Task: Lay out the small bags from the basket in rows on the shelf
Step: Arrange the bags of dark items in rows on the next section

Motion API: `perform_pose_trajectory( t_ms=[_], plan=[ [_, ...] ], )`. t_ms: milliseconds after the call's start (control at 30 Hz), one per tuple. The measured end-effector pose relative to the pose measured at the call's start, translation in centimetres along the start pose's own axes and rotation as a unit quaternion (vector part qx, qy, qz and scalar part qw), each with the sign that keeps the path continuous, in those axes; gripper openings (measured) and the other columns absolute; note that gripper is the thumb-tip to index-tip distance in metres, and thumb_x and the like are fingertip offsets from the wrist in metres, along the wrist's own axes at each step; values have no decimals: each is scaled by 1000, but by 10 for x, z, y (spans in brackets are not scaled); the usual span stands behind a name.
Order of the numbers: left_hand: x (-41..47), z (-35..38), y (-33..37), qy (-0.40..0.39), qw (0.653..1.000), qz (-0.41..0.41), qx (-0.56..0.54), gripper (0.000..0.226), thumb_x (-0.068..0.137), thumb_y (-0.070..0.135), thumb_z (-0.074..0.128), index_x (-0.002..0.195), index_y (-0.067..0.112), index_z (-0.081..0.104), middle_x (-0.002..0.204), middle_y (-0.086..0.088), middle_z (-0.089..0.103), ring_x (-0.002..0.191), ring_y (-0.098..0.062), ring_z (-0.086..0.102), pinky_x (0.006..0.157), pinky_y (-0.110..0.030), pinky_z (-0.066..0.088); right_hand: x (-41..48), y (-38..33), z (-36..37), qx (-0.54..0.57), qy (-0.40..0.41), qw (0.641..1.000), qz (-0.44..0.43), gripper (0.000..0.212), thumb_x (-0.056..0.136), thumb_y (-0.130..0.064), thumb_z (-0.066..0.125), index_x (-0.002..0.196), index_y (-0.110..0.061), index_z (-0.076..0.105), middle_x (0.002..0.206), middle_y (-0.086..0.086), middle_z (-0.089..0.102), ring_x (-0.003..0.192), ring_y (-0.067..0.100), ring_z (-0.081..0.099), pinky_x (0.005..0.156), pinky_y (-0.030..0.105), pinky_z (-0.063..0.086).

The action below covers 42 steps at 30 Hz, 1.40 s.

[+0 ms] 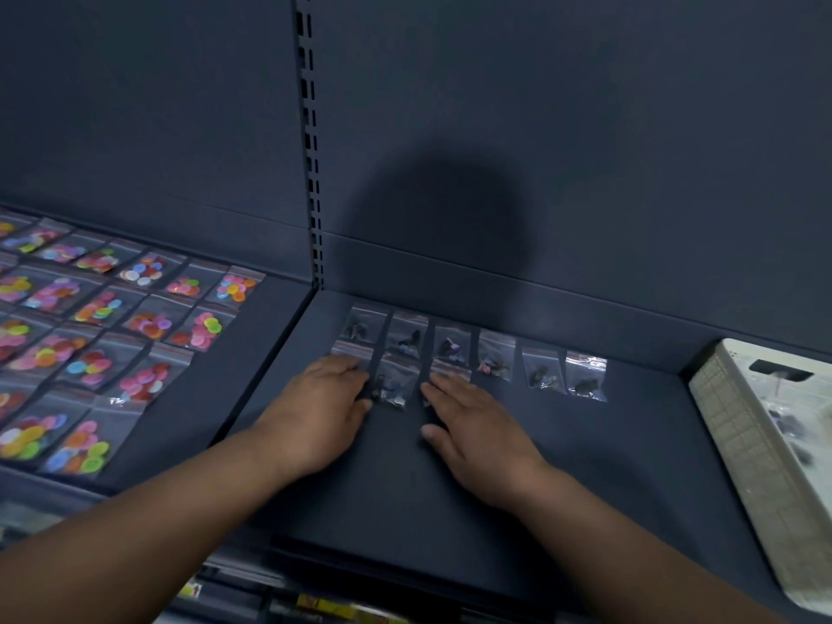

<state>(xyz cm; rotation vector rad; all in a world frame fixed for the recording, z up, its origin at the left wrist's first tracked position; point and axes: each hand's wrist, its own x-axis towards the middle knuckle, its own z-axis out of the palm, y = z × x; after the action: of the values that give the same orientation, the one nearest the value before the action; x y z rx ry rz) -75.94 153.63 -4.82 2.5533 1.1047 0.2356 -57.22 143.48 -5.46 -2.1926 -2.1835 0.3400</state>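
Dark shelf [450,511] holds clear small bags [585,378], dark-filled.

left hand [325,409] flat, palm down; right hand [472,425] likewise, fingers [439,391] straight

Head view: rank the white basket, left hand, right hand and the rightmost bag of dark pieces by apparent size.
Largest: white basket, though partly cut off by the frame.
Next: left hand and right hand, which look alike, so not ranked.
Smallest: rightmost bag.
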Motion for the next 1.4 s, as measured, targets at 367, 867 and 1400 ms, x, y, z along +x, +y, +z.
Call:
perform_pose_trajectory(
  t_ms=[367, 867, 1400],
  plan=[
    [15, -16, 32, 36, 997, 55, 45, 54, 93, 44, 45, 140, 17, 43, 148, -4, 38, 137, -20, 32, 116, -34, 22, -8, 4, -18, 32, 116, 993, 20, 75, 81, -55, 16, 141, -18, 40, 149, 4, 37, 137, 23, 33, 115, 33, 17],
    [79, 12, 225, 34, 961, 271, 52, 54, 92, 42, 48, 140, 17, 42, 148, -5, 38, 136, -20, 33, 113, -32, 21, -140, 138, -91, -6, 263, 949, 175, 55, 85, -45, 47, 127, -11, 56, 138, 13, 49, 126, 30, 48, 108, 40, 36],
    [96, 78, 351, -59, 951, 294, 69, 57, 95, 51, 37, 141, 19, 38, 144, -1, 38, 133, -18, 32, 110, -33, 25, -199, 297, -82, 43, 15, 933, 358, 68, 88, -36, 58, 146, -22, 27, 155, 8, 19, 138, 31, 28, 112, 36, 27]
  ],
)
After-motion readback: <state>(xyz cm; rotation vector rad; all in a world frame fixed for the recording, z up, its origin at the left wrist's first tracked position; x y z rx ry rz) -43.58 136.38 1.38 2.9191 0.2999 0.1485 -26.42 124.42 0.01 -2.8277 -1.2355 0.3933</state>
